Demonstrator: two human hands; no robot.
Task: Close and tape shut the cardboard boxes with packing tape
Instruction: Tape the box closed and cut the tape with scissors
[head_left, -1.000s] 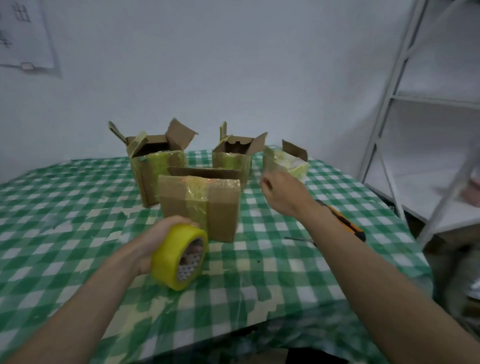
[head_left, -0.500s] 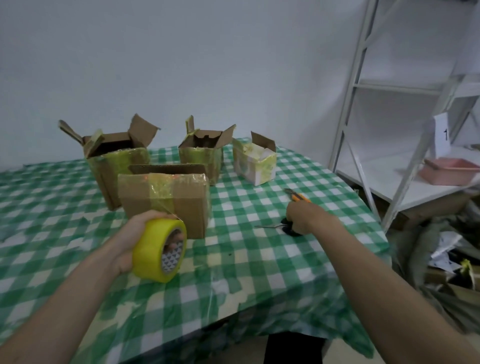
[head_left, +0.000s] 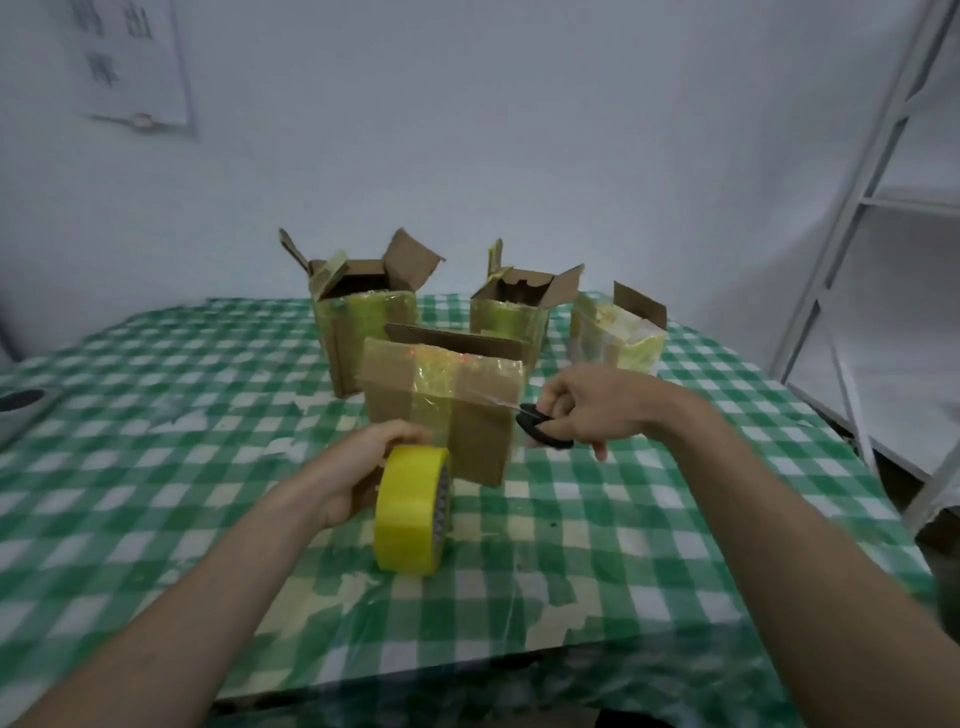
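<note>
Left hand (head_left: 358, 470) curled round yellow packing tape roll (head_left: 413, 509), roll upright on edge on green-checked counter (head_left: 156, 467), just in front of nearest cardboard box (head_left: 441, 410). Nearest box closed, tape band across top and down front face. Right hand (head_left: 592, 402) clamped on black-handled scissors (head_left: 540, 431), at right front corner of same box. Behind it, three more boxes: left box (head_left: 363, 322) and middle box (head_left: 511, 312) with flaps up, small box (head_left: 618, 332) at right with one flap raised. White shelf frame (head_left: 857, 208) at far right.
</note>
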